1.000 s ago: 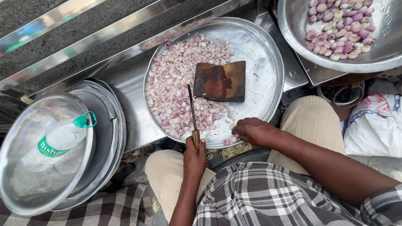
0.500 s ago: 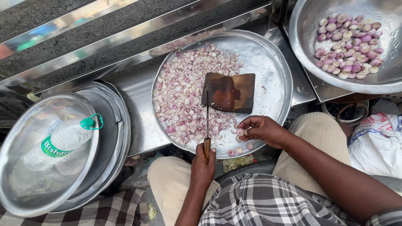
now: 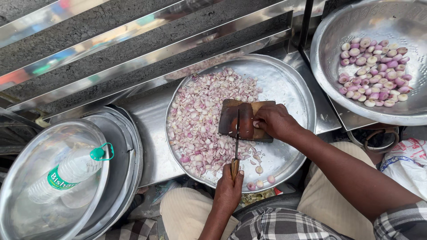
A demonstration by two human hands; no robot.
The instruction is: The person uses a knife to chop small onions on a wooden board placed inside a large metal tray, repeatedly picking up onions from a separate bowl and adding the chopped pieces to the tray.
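Note:
My left hand [image 3: 229, 189] grips the wooden handle of a knife [image 3: 236, 133], whose thin blade reaches over a small dark wooden board [image 3: 229, 120]. My right hand [image 3: 275, 121] rests on the board's right half with its fingers curled on a small peeled shallot [image 3: 256, 125] beside the blade; the fingers mostly hide it. The board lies in a round steel tray [image 3: 302, 89]. A heap of chopped pink shallot pieces [image 3: 200, 115] fills the tray's left half. A few whole peeled shallots [image 3: 260, 175] lie near the tray's front rim.
A large steel bowl [image 3: 329, 26] at the upper right holds several peeled shallots [image 3: 373, 71]. At the left, a plastic water bottle [image 3: 71, 171] with a green cap lies in a steel bowl [image 3: 26, 146] on stacked trays. Steel rails run along the back. A white sack [image 3: 407, 162] lies at the right.
My right hand picked a shallot from the tray's front rim and carried it up onto the board. The knife swung from the chopped heap to the board.

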